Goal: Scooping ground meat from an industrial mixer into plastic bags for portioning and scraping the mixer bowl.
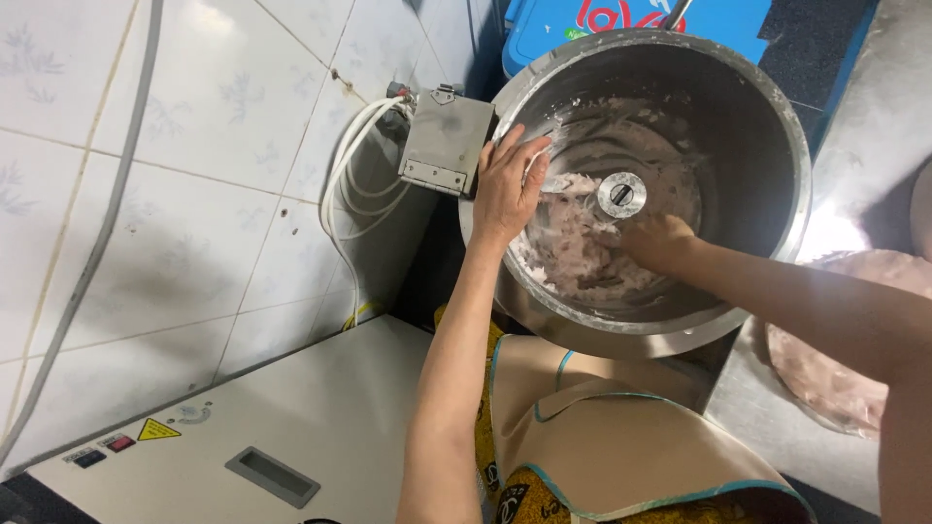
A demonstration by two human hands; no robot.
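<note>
bowl (pixel 767 126) sitting right of the wall box (pixel 446 142) | paste (pixel 582 252) lying in the bowl around the hub (pixel 621 193) | left hand (pixel 507 189) resting on the bowl's left rim | right hand (pixel 658 241) lying in the paste | cabinet (pixel 291 427) standing lower left

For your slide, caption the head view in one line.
Both hands, left and right, scoop pinkish paste from a steel drum.

Bare hands: two – left hand (pixel 507 186), right hand (pixel 658 241). Large round stainless steel mixing bowl (pixel 777 126): one. Round silver hub with slotted centre (pixel 621 193): one. Mass of pale pinkish paste (pixel 573 257): one. Grey metal box with latch (pixel 446 142): one. White cabinet top with recessed handle (pixel 291 417): one. Blue plastic container (pixel 544 29): one. Yellow triangular warning sticker (pixel 157 429): one. Beige apron with teal edging (pixel 602 437): one.
</note>
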